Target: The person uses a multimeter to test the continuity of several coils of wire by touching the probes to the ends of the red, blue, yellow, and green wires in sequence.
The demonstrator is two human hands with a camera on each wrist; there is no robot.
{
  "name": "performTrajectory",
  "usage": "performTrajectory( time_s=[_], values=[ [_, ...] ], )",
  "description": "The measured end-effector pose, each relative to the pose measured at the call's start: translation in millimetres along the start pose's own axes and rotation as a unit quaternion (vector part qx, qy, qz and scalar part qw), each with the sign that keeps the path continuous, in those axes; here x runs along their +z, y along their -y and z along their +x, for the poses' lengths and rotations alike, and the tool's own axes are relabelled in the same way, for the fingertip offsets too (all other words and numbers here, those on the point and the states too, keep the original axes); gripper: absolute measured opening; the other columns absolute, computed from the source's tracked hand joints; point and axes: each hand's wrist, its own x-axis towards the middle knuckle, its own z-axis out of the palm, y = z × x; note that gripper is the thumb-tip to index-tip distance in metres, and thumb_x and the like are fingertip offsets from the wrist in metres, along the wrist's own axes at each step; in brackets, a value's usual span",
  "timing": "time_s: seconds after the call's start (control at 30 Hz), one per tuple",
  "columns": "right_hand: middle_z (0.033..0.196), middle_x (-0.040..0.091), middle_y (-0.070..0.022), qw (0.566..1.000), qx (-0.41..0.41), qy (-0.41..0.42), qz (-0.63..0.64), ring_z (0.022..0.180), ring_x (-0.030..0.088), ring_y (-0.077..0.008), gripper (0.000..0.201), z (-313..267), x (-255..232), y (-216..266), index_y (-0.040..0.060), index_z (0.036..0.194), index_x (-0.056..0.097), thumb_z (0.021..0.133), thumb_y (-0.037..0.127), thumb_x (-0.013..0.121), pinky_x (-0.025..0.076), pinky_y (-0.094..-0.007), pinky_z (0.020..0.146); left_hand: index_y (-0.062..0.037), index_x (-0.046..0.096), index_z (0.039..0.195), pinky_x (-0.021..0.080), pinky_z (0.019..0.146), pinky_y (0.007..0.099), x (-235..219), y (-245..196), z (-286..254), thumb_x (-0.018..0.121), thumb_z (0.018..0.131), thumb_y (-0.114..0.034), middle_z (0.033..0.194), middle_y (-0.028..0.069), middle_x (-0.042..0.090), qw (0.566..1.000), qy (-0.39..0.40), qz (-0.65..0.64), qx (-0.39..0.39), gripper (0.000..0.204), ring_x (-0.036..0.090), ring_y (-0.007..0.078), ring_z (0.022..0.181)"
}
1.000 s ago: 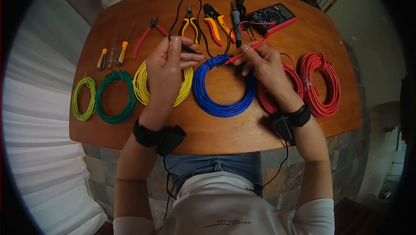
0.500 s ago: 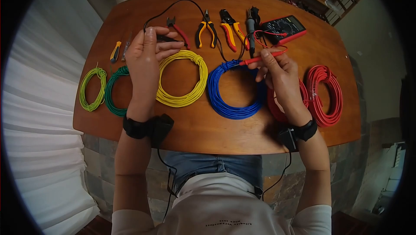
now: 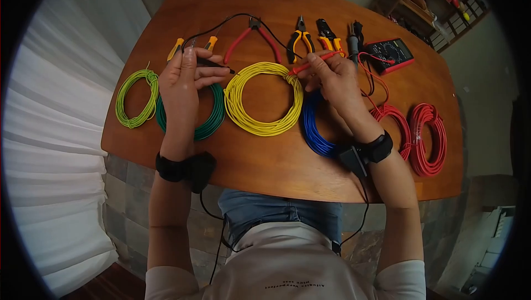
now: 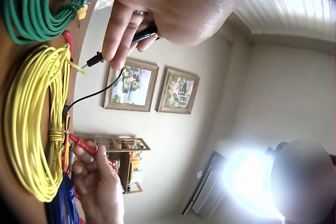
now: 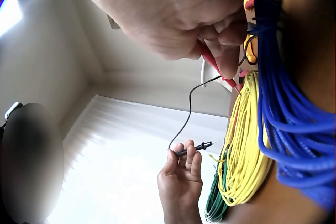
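My left hand (image 3: 182,81) holds a black multimeter probe (image 3: 213,67), its tip pointing right, above the green wire coil (image 3: 213,120). In the left wrist view that metal tip is close to a loose end of yellow wire (image 4: 77,67). A red probe (image 3: 303,68) is pinched between thumb and fingers of my right hand (image 3: 340,84). Its tip is right at the tied bundle of the yellow wire coil (image 3: 265,128). The blue wire coil (image 3: 316,131) lies partly hidden under my right hand and wrist.
The multimeter (image 3: 390,55) lies at the back right. Along the back are red-handled cutters (image 3: 239,44), long-nose pliers (image 3: 301,37), wire strippers (image 3: 326,31), a soldering iron (image 3: 353,45) and screwdrivers (image 3: 175,49). Red coils (image 3: 428,139) sit at right, a light green coil (image 3: 124,101) at left.
Both probes were near the blue coil's tied top. The black probe moved left first, then the red probe left the blue coil for the yellow one. The head view has turned.
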Motion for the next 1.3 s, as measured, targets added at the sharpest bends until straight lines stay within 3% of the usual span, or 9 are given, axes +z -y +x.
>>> performTrajectory(
  time_s=[0.33, 0.57, 0.67, 0.9, 1.0, 1.3],
  values=[
    [0.072, 0.066, -0.0088, 0.998, 0.024, -0.016, 0.057, 0.051, 0.057, -0.0105, 0.027, 2, 1, -3, -0.0037, 0.092, 0.061, 0.095, 0.022, 0.052, 0.046, -0.0225, 0.050, 0.0044, 0.056, 0.096, 0.057, 0.063, 0.0273, -8, -1, 0, 0.039, 0.100, -0.025, 0.088, 0.0167, 0.064, 1.000, -0.006, -0.010, -0.013, 0.034, 0.068, 0.0223, 0.072],
    [0.076, 0.067, -0.0093, 0.999, 0.033, -0.008, 0.027, 0.052, 0.056, -0.0109, 0.025, 2, 3, -4, -0.0030, 0.092, 0.058, 0.095, 0.021, 0.051, 0.046, -0.0219, 0.050, 0.0049, 0.056, 0.094, 0.057, 0.060, 0.0268, -9, -1, -1, 0.040, 0.100, -0.024, 0.085, 0.0167, 0.064, 1.000, -0.002, -0.008, -0.019, 0.034, 0.068, 0.0218, 0.068],
    [0.076, 0.068, -0.0065, 0.999, 0.020, -0.010, 0.026, 0.051, 0.055, -0.0084, 0.025, 3, 2, -11, 0.0017, 0.095, 0.062, 0.093, 0.025, 0.055, 0.031, -0.0184, 0.042, 0.0050, 0.056, 0.093, 0.057, 0.059, 0.0267, -10, -3, -2, 0.040, 0.100, -0.024, 0.084, 0.0168, 0.064, 1.000, -0.005, -0.011, -0.016, 0.033, 0.068, 0.0212, 0.066],
    [0.077, 0.068, -0.0077, 0.999, 0.017, -0.012, 0.039, 0.050, 0.055, -0.0093, 0.025, 5, 3, -14, 0.0007, 0.095, 0.062, 0.093, 0.024, 0.055, 0.032, -0.0192, 0.042, 0.0049, 0.055, 0.092, 0.056, 0.057, 0.0259, -11, -7, -4, 0.040, 0.100, -0.024, 0.082, 0.0162, 0.064, 1.000, -0.002, -0.020, -0.006, 0.034, 0.067, 0.0202, 0.064],
    [0.078, 0.067, -0.0102, 0.999, 0.037, -0.009, 0.029, 0.053, 0.055, -0.0108, 0.025, 3, 3, -6, -0.0053, 0.096, 0.058, 0.095, 0.019, 0.052, 0.045, -0.0222, 0.052, 0.0043, 0.056, 0.091, 0.056, 0.057, 0.0255, -10, -6, -5, 0.040, 0.100, -0.024, 0.081, 0.0154, 0.064, 1.000, 0.009, -0.013, -0.014, 0.034, 0.067, 0.0199, 0.064],
    [0.079, 0.068, -0.0099, 0.998, 0.050, -0.019, 0.015, 0.052, 0.055, -0.0109, 0.025, 0, 4, 1, -0.0030, 0.097, 0.059, 0.095, 0.021, 0.052, 0.043, -0.0209, 0.051, 0.0033, 0.057, 0.091, 0.056, 0.056, 0.0246, -9, -7, -5, 0.040, 0.100, -0.024, 0.081, 0.0145, 0.064, 1.000, 0.012, -0.001, -0.021, 0.034, 0.067, 0.0194, 0.065]
  ],
)
